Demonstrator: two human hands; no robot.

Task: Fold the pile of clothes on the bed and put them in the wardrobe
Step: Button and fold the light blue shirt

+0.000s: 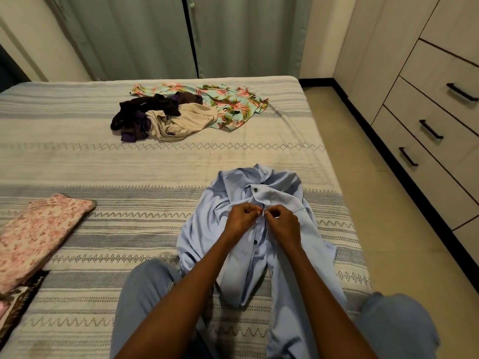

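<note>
A light blue button shirt (pixel 228 198) lies crumpled on the striped bed (pixel 129 167) in front of me. My left hand (pixel 242 218) and my right hand (pixel 283 224) meet at its front placket, each pinching the fabric at a button. Dark buttons show above and below my fingers. Farther back on the bed sits an unfolded pile: a floral shirt (pixel 233 104), a beige garment (pixel 181 120) and dark purple-black clothes (pixel 140 112). A folded pink floral cloth (pixel 39 234) lies at the left on other folded pieces.
Wardrobe drawers (pixel 427 120) with black handles line the right wall, across a strip of tiled floor (pixel 383 203). Green curtains (pixel 181 35) hang behind the bed. My knees in blue trousers (pixel 145 294) rest on the bed's near edge.
</note>
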